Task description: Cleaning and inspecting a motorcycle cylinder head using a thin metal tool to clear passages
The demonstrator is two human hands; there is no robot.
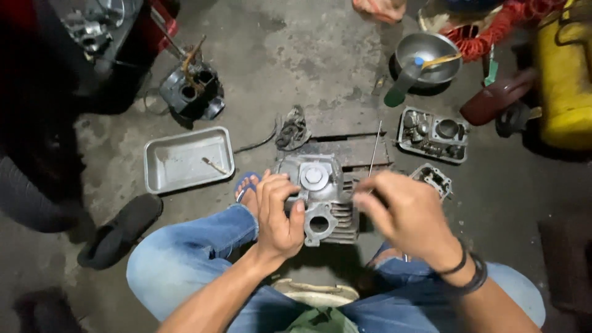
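Dead centre on the concrete floor (320, 68) I see the grey finned engine cylinder head (320, 197), sat between the knees. Left hand (279, 213) grips its left edge, fingers curled over the top. Right hand (404, 213) is blurred at the head's 3 o'clock side; can't tell if it's closed on anything. Metal tray (188, 159) at 9 o'clock from the head holds one small part. Steel bowl (427, 57) at 1 o'clock has a stick across the rim and a green-capped bottle (404, 83) leaning on it. Rectangular metal housing (431, 133) at 2 o'clock is full of valve gear. Black sandal (120, 231) at 8 o'clock.
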